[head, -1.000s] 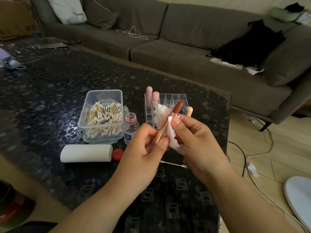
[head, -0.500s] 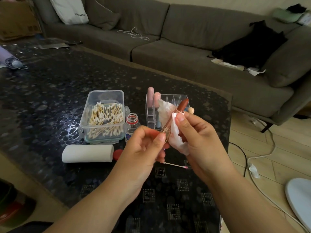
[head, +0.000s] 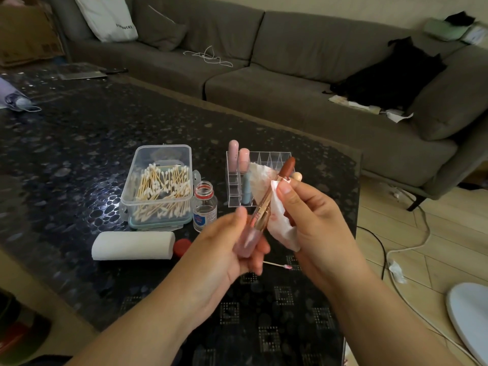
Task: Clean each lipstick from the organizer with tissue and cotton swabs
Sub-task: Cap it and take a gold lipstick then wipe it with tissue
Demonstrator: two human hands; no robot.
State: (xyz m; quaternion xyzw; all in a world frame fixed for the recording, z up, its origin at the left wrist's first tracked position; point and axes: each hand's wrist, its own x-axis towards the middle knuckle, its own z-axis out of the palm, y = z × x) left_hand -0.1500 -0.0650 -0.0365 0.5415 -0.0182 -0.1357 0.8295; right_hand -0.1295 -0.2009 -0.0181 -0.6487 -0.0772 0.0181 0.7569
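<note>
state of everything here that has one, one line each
lipstick: uncapped, bullet extended, held tilted in both hands
tissue: crumpled, red-stained, in right hand
left hand: grips lipstick base
swab box: lid off, full of swabs
small bottle: open, upright
red cap: off, on table
used swab: pink-tipped, lying on table
organizer: mostly empty

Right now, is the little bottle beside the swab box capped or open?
Open: the bottle shows a bare neck, and a red cap lies on the table.

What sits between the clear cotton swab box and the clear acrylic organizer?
Head view: a small clear glass bottle, cap off, stands between the clear cotton swab box and the clear acrylic organizer.
</note>
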